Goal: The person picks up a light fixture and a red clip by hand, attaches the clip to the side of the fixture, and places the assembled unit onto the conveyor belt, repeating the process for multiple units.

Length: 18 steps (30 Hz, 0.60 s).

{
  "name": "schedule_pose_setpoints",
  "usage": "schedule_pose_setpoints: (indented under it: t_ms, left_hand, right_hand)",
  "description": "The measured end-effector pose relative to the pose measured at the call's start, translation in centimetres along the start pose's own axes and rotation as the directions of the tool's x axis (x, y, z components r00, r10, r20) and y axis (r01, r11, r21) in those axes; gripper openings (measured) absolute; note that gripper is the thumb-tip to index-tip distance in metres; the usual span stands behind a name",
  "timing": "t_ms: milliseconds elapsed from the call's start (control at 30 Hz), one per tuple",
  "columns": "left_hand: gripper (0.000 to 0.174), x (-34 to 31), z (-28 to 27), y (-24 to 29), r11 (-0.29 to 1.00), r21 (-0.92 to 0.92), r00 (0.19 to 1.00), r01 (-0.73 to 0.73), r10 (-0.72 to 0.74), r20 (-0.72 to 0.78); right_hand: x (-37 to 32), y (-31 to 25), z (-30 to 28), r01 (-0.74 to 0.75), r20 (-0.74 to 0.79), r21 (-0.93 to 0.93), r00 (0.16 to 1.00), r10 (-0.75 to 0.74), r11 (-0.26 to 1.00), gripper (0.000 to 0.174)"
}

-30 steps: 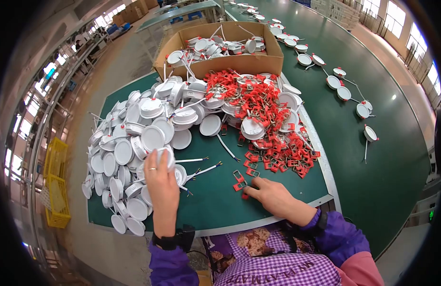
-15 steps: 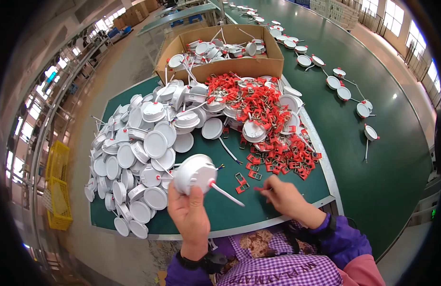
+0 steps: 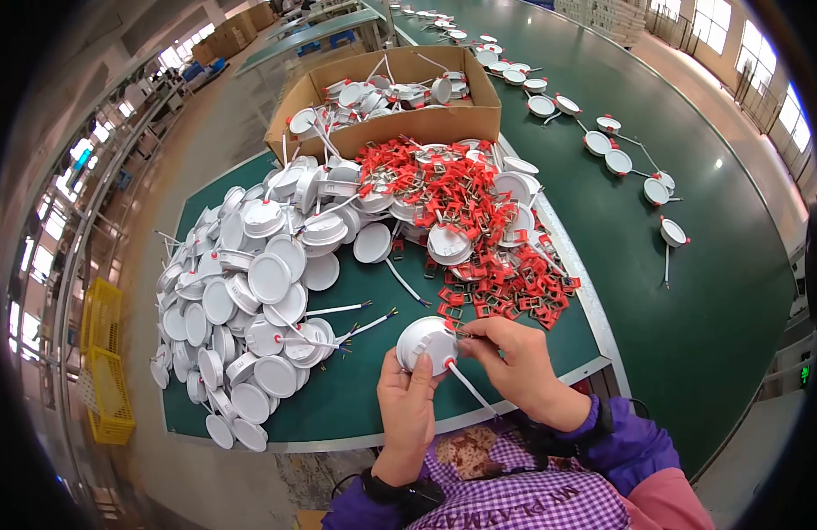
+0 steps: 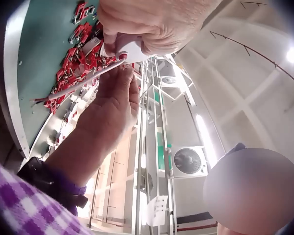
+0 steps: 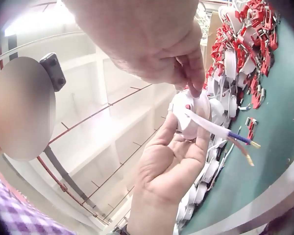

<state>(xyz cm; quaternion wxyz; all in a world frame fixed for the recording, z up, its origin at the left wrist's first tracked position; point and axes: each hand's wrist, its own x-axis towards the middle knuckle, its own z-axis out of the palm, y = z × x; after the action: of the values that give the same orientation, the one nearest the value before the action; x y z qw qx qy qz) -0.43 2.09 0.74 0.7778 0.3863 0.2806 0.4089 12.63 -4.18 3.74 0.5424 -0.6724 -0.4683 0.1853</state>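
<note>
A round white downlight (image 3: 426,343) with a short white cable is gripped in my left hand (image 3: 406,411), thumb on its side. In the right wrist view the cable (image 5: 210,126) ends in bare-tipped blue and brown wires. My right hand (image 3: 523,367) pinches a small red spring clip (image 3: 453,328) at the downlight's rim, its fingertips covering most of the clip. The left wrist view shows both hands meeting round the downlight (image 4: 132,49), with the red cable grommet facing the camera.
White downlights (image 3: 269,279) lie heaped on the left of the green table. Red spring clips (image 3: 514,287) are piled at right, spilling toward the front. Behind stands a cardboard box (image 3: 399,128) of downlights. A green conveyor (image 3: 726,291) carrying several downlights runs along the right.
My left hand has picked a downlight from the heap and carried it right. My right hand has taken a red spring clip from the table and brought it to the downlight's rim.
</note>
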Motion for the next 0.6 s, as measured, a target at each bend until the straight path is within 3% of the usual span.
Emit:
schedule_pose_setpoints:
  t_ms: [300,600]
  left_hand:
    - [0.03,-0.4,0.0,-0.2,0.982,0.178,0.998,-0.065,0.061,0.029]
    - [0.03,-0.3,-0.8,0.3,0.983,0.169,0.991,-0.066,0.044,0.129]
  right_hand:
    - [-0.7,-0.4,0.0,0.105,0.013,-0.125,0.994,-0.104,0.987,0.018]
    - [-0.6,-0.6,-0.2,0.137,0.016,-0.096,0.991,-0.136,0.986,0.013]
